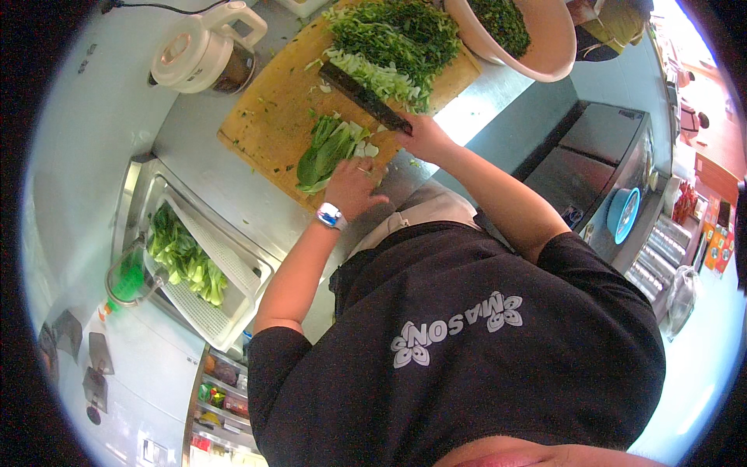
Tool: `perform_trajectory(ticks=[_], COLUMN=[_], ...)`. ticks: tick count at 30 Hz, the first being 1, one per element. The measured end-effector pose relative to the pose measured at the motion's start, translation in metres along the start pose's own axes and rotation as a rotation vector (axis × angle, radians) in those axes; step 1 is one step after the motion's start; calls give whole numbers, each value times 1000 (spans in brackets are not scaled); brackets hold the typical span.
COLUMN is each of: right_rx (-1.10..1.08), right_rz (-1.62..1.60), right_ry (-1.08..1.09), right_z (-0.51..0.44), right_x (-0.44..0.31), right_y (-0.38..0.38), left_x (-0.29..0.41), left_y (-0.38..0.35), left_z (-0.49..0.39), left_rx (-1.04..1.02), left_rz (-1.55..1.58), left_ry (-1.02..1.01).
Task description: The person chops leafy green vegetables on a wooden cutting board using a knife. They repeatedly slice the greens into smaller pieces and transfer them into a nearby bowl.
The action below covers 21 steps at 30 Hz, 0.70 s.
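Note:
My right hand (pixel 429 139) grips the handle of a dark-bladed kitchen knife (pixel 362 96). Its broad blade lies along the near edge of a heap of chopped greens (pixel 397 46) on a wooden cutting board (pixel 262 122). Closer to me on the board lies a small bunch of uncut bok choy (pixel 327 152), leaves to the left. My left hand (pixel 356 187), with a watch on the wrist, touches the bunch near its pale stem ends, thumb spread away. Whether those fingers grip the bunch is not clear. Cut white stem pieces (pixel 369 150) lie by the fingertips.
A large bowl (pixel 551 46) of chopped greens stands at the board's far right. An electric kettle (pixel 204 52) with dark contents stands at the far left. The sink on the left holds a white draining basket (pixel 198 309) with whole bok choy (pixel 187 251). Steel counter (pixel 198 134) surrounds the board.

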State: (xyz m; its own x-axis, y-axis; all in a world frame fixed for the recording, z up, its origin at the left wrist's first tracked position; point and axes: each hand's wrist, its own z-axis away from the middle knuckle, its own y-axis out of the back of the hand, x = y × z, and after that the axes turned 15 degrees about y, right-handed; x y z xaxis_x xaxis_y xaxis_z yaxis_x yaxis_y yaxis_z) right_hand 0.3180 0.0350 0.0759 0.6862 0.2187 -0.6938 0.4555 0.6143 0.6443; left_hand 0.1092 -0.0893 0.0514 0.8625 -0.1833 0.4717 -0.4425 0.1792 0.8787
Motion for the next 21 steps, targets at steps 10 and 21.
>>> perform_trajectory(ticks=[10, 21], right_rx=[30, -16], right_rz=[-97, -43], right_ry=[-124, -184], right_z=[18, 20], right_x=[-2, 8], right_y=[11, -1], left_x=[-19, -21], left_y=[-35, -34], left_z=[7, -1], left_rx=[-24, 153], left_rz=[-111, -101], left_ry=[-3, 207])
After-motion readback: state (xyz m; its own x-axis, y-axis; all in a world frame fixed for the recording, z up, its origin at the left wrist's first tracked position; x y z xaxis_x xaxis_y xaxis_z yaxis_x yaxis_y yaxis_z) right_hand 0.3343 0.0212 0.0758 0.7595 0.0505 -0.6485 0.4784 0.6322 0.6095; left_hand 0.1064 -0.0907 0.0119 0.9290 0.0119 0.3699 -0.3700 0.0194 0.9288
